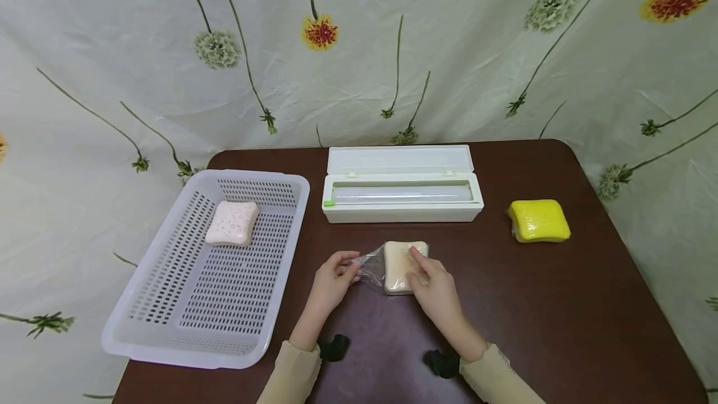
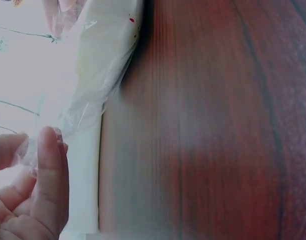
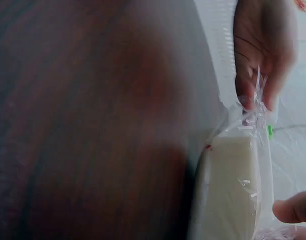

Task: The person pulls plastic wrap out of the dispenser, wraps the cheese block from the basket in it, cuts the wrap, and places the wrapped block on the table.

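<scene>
A cream block with rounded corners, sheathed in clear plastic film, lies in front of the person. Gathered film sticks out from its left side. My left hand pinches the end of that film between thumb and fingers; the left wrist view shows the film pulled toward the fingertips. On the block's right part my right hand holds it, index finger and thumb on the wrapped top. A few red specks mark the block's side in both wrist views.
Behind the hands stands a white film dispenser box, lid up, a roll inside. On the left is a white perforated basket holding a speckled pinkish-white block. A yellow film-wrapped block lies at right on the brown table.
</scene>
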Demonstrator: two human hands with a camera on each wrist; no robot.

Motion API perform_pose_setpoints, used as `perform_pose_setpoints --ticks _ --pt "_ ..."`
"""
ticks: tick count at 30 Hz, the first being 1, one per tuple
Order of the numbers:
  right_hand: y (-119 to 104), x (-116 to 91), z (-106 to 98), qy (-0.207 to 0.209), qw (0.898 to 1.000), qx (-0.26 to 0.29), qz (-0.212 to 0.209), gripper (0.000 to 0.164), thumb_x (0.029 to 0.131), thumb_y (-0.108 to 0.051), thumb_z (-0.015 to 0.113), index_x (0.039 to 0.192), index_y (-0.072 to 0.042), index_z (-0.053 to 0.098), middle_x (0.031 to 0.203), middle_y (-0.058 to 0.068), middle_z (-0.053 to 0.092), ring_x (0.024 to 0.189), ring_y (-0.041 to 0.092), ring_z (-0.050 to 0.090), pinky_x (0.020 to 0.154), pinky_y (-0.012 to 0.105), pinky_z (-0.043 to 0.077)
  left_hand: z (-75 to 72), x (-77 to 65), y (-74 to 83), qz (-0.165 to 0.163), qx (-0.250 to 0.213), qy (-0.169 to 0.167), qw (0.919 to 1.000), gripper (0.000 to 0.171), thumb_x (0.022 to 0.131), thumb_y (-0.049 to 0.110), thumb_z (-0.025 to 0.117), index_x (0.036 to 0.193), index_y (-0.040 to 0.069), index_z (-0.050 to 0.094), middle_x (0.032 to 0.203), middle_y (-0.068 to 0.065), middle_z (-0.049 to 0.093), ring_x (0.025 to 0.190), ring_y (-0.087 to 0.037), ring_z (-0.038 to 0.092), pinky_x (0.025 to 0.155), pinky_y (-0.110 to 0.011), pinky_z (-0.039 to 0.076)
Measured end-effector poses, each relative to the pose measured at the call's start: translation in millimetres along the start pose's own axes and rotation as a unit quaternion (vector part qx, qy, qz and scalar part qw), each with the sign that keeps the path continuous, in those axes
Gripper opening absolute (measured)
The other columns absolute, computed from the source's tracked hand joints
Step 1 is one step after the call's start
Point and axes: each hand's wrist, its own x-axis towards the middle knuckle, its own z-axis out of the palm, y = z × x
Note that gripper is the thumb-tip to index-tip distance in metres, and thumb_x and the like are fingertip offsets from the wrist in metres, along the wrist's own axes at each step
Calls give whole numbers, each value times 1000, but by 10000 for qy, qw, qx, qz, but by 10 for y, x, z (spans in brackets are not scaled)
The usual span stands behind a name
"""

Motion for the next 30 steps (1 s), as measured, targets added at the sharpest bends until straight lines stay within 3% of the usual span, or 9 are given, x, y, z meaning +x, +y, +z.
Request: perform_pose_setpoints --ticks 3,7,9,13,19,24,30 --pt "6 -44 26 -110 9983 -264 -515 53 83 0 72 135 0 59 122 16 68 115 33 61 95 48 52 -2 1 5 -33 85 167 9998 25 95 7 63 118 -3 64 107 -23 68 90 -31 72 73 -25 60" --pt "10 -86 58 -233 9915 -704 -1067 51 84 0 70 133 7 57 131 19 63 121 37 55 99 49 48 -3 7 4 -163 196 408 9988 24 96 7 62 117 -3 66 106 -23 70 91 -31 71 69 -26 59" --pt "13 -109 79 -272 9848 -1001 -1396 47 84 1 69 129 10 58 135 23 59 122 40 53 100 49 48 1 12 11 -191 228 482 9984 22 95 6 62 116 -2 67 105 -23 70 89 -29 71 66 -25 59" --pt "11 -151 121 -320 9671 -1671 -1892 42 85 0 67 124 14 60 138 29 54 124 44 51 100 50 49 19 29 50 -256 -161 522 9982 22 95 3 62 115 -5 66 104 -25 70 83 -25 71 65 -24 59" --pt "-2 -173 136 -247 9592 -1956 -2027 40 85 -1 67 122 15 61 137 29 55 122 44 52 99 49 50 123 42 183 -231 -871 451 9949 26 94 2 63 117 -9 63 109 -28 68 80 -19 71 69 -24 60" --pt "-6 -170 110 -194 9629 -1806 -1994 39 84 2 65 121 14 62 136 28 56 121 42 54 98 49 50 323 51 294 -243 -1242 282 9916 27 94 4 64 117 -9 62 110 -27 66 84 -21 71 72 -21 59" --pt "-14 -159 73 -301 9705 -1554 -1819 39 84 4 64 122 13 62 136 26 57 121 41 54 99 49 49 512 24 375 -170 -1297 130 9913 24 95 5 64 115 -8 62 112 -25 66 94 -28 70 75 -27 60"
